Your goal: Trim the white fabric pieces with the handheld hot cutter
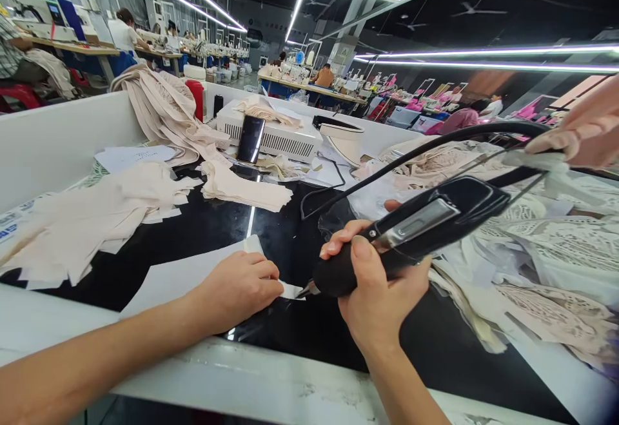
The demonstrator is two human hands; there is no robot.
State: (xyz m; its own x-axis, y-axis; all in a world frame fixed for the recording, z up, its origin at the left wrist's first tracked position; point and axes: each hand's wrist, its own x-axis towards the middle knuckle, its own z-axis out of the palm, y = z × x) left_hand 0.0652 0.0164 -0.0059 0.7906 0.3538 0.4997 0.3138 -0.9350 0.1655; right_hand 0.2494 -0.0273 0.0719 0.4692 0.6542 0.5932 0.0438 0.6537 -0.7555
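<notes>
My right hand (382, 289) is wrapped round a black corded hand tool (411, 231) with a thin metal tip. The tool slants down to the left, and its tip meets the end of a small pale strip (291, 291). My left hand (242, 289) is closed, its fingertips pressing down on that strip. Under and beside this hand lies a white sheet (178, 278) of fabric or paper; I cannot tell which. Both hands work low over a glossy black tabletop (309, 328). My left fingertips partly hide the strip.
Cream fabric pieces (106, 209) are stacked at left, patterned pieces (546, 251) at right. Behind stand a phone (251, 139) and a white vented box (275, 131). The tool's cable (382, 170) arches right, near what looks like another hand (575, 131). Workers sit at sewing machines beyond.
</notes>
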